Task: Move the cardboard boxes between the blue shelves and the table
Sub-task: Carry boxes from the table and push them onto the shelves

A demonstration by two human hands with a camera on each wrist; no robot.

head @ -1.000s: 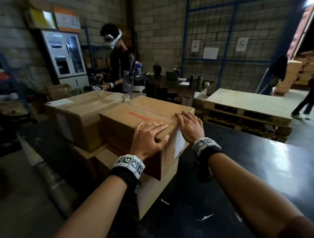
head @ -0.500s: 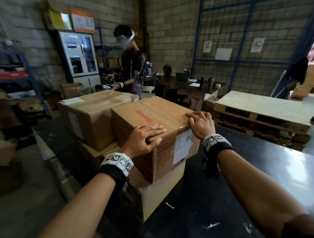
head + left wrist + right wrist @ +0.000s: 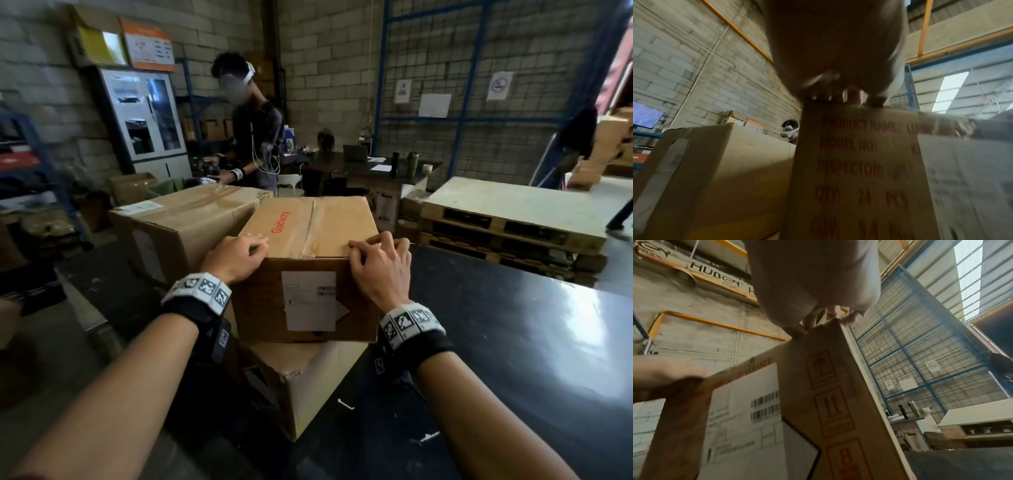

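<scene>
A taped cardboard box (image 3: 308, 226) with red "Glodway" print sits on a second box (image 3: 308, 383) at the corner of the black table (image 3: 513, 342). Its white-labelled end faces me. My left hand (image 3: 236, 255) grips the near top-left corner, fingers curled over the top edge. My right hand (image 3: 380, 260) grips the near top-right corner the same way. In the left wrist view the left hand (image 3: 834, 48) hooks over the box (image 3: 859, 170). In the right wrist view the right hand (image 3: 813, 280) does so on the box (image 3: 807, 402).
A larger box (image 3: 185, 219) stands just left of the held one, touching it. Behind it a person (image 3: 257, 130) in a headset works. Wooden pallets (image 3: 507, 212) are stacked at the right. Blue shelving (image 3: 34, 137) stands at the far left, a desk (image 3: 359, 168) at the back.
The top box has turned on the lower one, so its labelled end now faces me squarely. Both hands stayed at its near top corners with fingers curled tighter.
</scene>
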